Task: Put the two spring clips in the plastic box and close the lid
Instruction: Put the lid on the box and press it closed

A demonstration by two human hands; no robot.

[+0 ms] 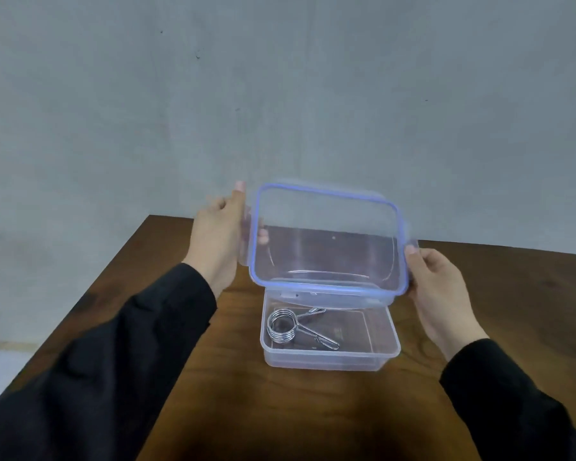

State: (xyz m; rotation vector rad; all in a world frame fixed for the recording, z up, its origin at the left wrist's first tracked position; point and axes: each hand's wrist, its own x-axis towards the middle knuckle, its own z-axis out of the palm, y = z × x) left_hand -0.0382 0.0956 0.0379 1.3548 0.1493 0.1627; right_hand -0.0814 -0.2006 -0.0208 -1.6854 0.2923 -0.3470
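A clear plastic box point(330, 356) stands on the wooden table, open at the top. Inside it on the left lies a metal spring clip point(285, 326) with two wire arms pointing right; I can make out only one clip. Above the box's far half I hold the clear lid point(326, 241) with its blue seal, tilted so its inside faces me. My left hand point(218, 234) grips the lid's left edge, thumb on the rim. My right hand point(441, 294) grips its right edge. The lid hides the box's far part.
The brown wooden table point(213, 377) ends at a far edge close behind the lid and at a left edge running diagonally toward me. A grey wall rises behind it. Black sleeves cover both my forearms.
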